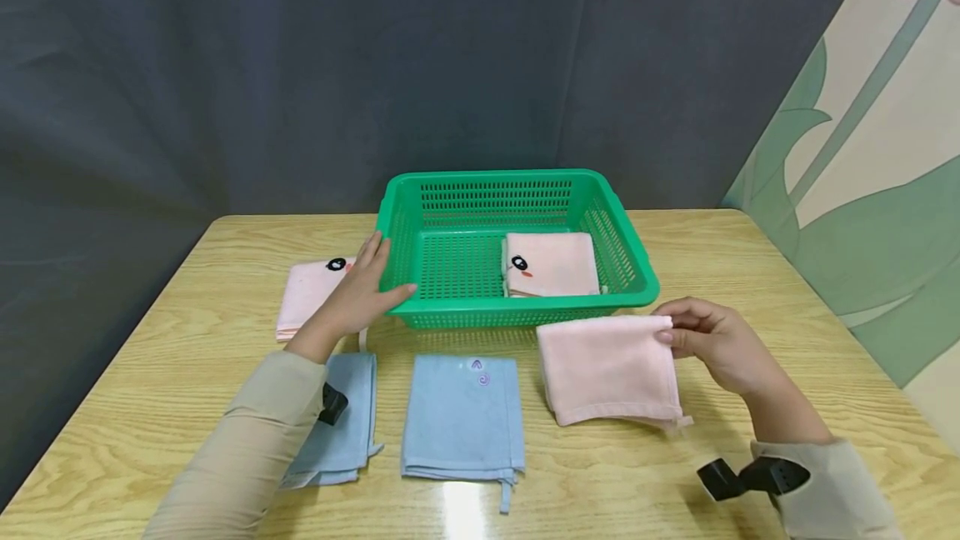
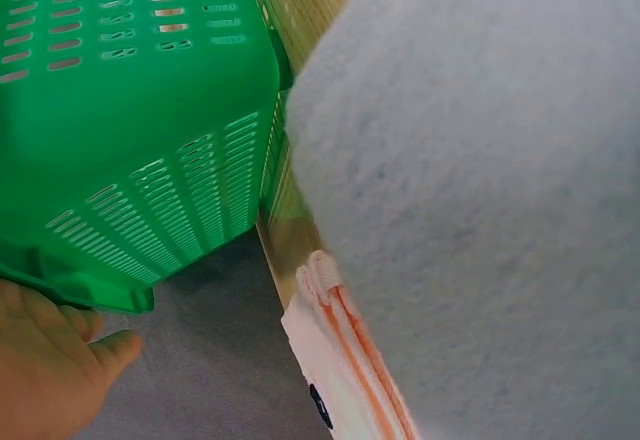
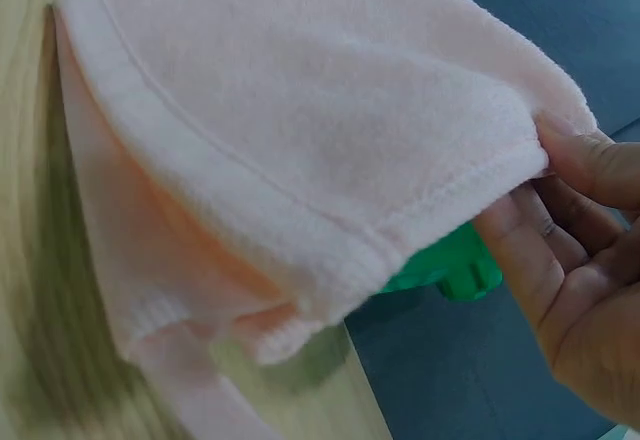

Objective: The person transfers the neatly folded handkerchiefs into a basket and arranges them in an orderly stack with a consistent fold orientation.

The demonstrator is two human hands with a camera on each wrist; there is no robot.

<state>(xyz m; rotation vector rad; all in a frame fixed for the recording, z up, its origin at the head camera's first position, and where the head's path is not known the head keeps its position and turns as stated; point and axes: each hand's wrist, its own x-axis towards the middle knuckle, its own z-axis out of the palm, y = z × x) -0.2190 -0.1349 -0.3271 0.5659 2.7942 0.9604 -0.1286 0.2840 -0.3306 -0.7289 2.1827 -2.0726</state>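
My right hand (image 1: 708, 340) pinches a folded pink towel (image 1: 609, 369) by its upper right corner, in front of the green basket (image 1: 517, 304). In the right wrist view the thumb and fingers grip the edge of this pink towel (image 3: 300, 90), and its lower layers hang loose. My left hand (image 1: 360, 290) rests at the basket's left rim with thumb and fingers spread. The left wrist view shows that hand (image 2: 50, 365) by the rim of the basket (image 2: 130, 130). Inside the basket, at its right, lies another folded pink towel (image 1: 558, 265) with an embroidered eye.
A folded pink towel (image 1: 307, 294) lies left of the basket, partly behind my left hand. Two folded blue towels lie in front: one (image 1: 463, 419) at the middle, another (image 1: 345, 415) partly under my left forearm. A dark curtain (image 1: 300, 73) hangs behind the wooden table (image 1: 600, 490).
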